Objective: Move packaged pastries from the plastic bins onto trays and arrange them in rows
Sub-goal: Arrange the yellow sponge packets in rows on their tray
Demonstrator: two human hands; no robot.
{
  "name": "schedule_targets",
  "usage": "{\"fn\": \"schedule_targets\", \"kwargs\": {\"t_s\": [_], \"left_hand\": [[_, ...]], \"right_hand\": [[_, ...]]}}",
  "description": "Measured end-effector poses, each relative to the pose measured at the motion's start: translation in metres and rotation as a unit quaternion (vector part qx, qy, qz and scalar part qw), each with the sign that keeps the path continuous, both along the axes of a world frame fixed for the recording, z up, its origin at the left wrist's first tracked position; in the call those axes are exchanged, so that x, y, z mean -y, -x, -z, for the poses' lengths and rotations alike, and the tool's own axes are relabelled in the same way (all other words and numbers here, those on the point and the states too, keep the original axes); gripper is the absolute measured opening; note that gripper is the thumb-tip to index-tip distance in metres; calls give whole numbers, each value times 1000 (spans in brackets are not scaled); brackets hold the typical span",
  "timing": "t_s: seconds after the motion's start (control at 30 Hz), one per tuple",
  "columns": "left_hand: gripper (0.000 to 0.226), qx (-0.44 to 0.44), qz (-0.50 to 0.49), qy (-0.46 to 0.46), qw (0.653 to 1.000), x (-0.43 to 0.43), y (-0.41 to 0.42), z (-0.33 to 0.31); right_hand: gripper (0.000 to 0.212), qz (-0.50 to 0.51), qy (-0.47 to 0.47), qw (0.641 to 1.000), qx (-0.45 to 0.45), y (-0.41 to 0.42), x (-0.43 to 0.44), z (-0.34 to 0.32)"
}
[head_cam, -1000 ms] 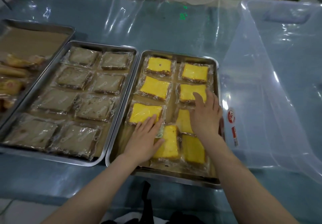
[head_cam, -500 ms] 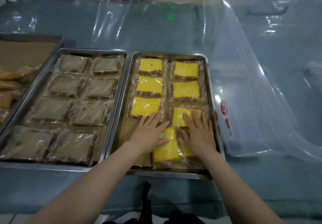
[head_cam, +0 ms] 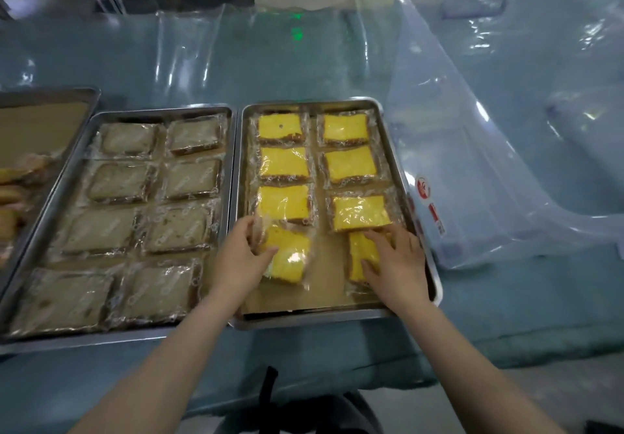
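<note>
on tray (head_cam: 320,320): left hand (head_cam: 241,261) clamped on yellow pastry (head_cam: 292,259); right hand (head_cam: 398,265) spread flat on second pastry (head_cam: 358,250)

Dim bluish indoor light, glare on wrapped pastry (head_cam: 293,258), soft motion blur, edges bowed, source perhaps overhead

Bakery packing room: steel trays (head_cam: 314,319) of wrapped cakes (head_cam: 349,165) on a film-covered table (head_cam: 236,62), clear plastic bin (head_cam: 472,163) alongside.
</note>
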State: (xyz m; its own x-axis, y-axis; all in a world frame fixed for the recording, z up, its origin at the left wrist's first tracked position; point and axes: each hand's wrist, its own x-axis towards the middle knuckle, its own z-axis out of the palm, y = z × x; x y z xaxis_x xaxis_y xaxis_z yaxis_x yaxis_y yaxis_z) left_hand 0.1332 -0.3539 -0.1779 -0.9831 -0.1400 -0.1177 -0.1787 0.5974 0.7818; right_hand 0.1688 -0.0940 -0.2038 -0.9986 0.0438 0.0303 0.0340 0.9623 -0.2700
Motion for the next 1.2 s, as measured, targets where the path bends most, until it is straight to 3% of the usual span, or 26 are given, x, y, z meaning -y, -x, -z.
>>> {"fn": "schedule_targets", "kwargs": {"t_s": [0.1,0.17,0.23,0.33,0.4,0.47,0.53,0.63,0.8,0.93,1.03,1.1,1.2], "left_hand": [[36,-149,21,112,982,9,-8,-9],[35,-244,119,145,951,9,-15,-14],[40,-285,216,192,914,6,-23,-13],[50,-193,324,234,896,9,-36,3],[60,-80,349,235,904,15,-47,18],[71,-26,350,243,904,19,-48,26],[77,-14,373,267,889,20,-42,28],[61,-22,390,278,878,19,-37,30],[70,-26,266,215,939,13,-34,36],[60,-13,285,181,941,10,-33,38],[50,-20,315,172,933,11,-40,35],[55,-13,330,206,921,8,-42,32],[64,5,301,234,924,3,-42,30]], "right_hand": [[49,21,25,998,48,-3,8,2],[53,28,31,998,56,-7,13,4],[57,28,26,997,66,-9,16,3],[56,31,16,996,88,-10,15,0],[55,34,8,995,96,-14,15,-1],[54,38,9,994,101,-19,16,-3],[52,42,0,993,111,-24,18,-5],[50,51,-5,991,121,-29,21,-7],[51,66,34,983,167,-31,30,-9],[51,93,-31,990,106,-34,32,-9],[47,16,-20,995,100,-32,28,-8],[45,-29,-5,991,128,-30,26,-7],[46,-16,-13,991,134,-31,24,-4]]}}
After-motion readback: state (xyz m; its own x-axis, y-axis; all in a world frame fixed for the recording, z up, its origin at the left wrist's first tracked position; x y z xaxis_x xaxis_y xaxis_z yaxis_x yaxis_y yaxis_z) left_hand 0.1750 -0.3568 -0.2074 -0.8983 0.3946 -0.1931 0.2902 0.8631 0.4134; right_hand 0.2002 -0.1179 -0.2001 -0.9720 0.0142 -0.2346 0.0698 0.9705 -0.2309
